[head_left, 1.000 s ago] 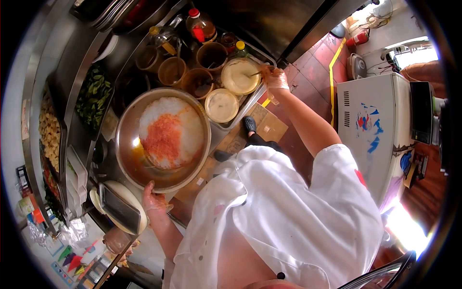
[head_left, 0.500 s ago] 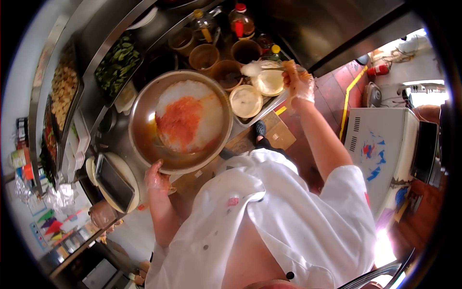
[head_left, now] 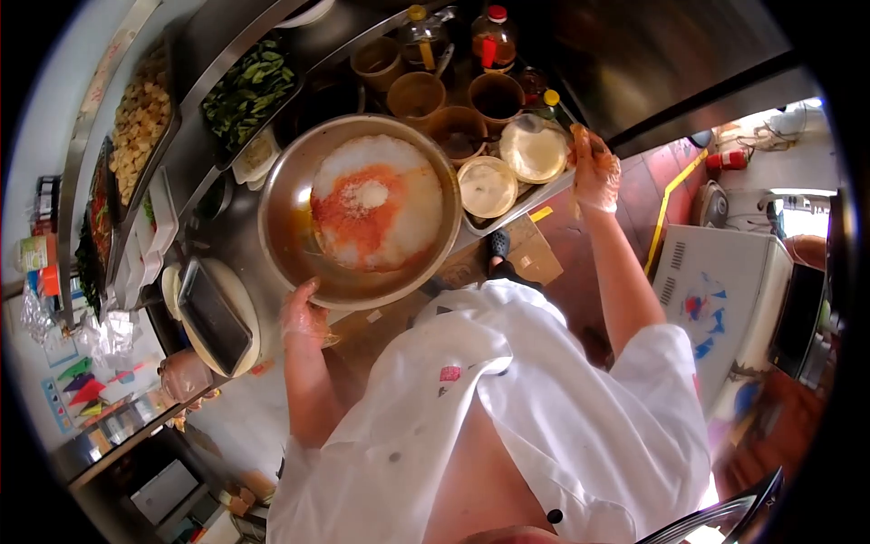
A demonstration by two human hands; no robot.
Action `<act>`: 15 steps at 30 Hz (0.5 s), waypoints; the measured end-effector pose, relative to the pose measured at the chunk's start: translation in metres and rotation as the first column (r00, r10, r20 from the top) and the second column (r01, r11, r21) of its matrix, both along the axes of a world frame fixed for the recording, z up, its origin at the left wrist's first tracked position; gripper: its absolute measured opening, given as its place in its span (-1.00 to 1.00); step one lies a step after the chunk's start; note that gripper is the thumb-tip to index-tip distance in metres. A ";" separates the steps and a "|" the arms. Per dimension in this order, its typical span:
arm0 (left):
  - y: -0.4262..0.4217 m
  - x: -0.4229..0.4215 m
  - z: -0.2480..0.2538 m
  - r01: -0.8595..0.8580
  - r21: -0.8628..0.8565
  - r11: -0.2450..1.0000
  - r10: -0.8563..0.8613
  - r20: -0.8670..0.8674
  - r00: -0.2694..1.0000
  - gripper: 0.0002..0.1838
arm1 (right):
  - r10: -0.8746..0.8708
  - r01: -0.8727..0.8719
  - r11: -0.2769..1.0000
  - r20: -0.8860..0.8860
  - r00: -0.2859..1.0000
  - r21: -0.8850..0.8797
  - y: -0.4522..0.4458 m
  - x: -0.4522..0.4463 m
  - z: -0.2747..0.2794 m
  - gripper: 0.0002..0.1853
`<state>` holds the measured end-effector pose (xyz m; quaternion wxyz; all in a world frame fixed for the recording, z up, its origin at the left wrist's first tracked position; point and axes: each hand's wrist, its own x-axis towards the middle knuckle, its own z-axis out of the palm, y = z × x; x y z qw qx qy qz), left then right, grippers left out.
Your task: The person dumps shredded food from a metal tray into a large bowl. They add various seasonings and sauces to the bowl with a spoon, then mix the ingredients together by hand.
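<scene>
A wide steel bowl point(head_left: 272, 240) holds a whitish mass point(head_left: 421, 195) with red seasoning point(head_left: 349, 227) spread over it. A small pale heap of powder point(head_left: 367, 195) lies on the red. My left hand point(head_left: 306, 315), in a clear glove, grips the bowl's near rim. To the right, my gloved right hand point(head_left: 596, 177) has its fingers closed on the handle end of a spoon. The spoon's head point(head_left: 527, 123) is over a round tub of white powder point(head_left: 533, 156); its handle is hard to make out. A second tub of pale powder point(head_left: 488, 188) stands beside that one.
Brown tubs point(head_left: 415, 96) and bottles with yellow and red caps point(head_left: 495, 41) stand behind the powder tubs. Trays of cut greens point(head_left: 249, 91) and pale cubes point(head_left: 140, 118) line the left. A dark rectangular tray point(head_left: 216, 315) lies left of the bowl.
A pale heap of powder now shows on the red seasoning. My right hand has moved slightly, and the spoon has gone from left of the white tub to above it. The view has shifted slightly.
</scene>
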<state>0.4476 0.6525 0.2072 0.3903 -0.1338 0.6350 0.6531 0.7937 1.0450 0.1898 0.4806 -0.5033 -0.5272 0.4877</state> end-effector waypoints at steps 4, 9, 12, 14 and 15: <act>0.005 0.004 0.003 0.003 0.016 1.000 -0.003 -0.002 1.000 -0.70 | -0.081 -0.038 0.977 0.536 0.840 0.208 0.036 0.033 -0.069 -0.70; 0.005 0.002 0.007 0.022 0.034 0.999 -0.022 -0.002 1.000 -0.72 | -0.078 0.133 0.973 0.267 0.960 -0.191 0.038 0.033 -0.138 -0.72; 0.006 0.001 0.005 0.016 0.035 0.999 -0.016 -0.003 1.000 -0.73 | -0.249 0.210 0.896 -0.051 0.967 -0.392 0.041 0.038 -0.133 -0.72; 0.001 -0.004 0.002 0.014 0.034 0.999 -0.014 0.000 1.000 -0.72 | -0.338 0.245 0.852 -0.128 0.933 -0.462 0.043 0.046 -0.115 -0.72; 0.000 -0.005 0.001 0.020 0.032 0.999 -0.020 0.003 1.000 -0.71 | -0.346 0.244 0.843 -0.138 0.928 -0.479 0.049 0.051 -0.115 -0.69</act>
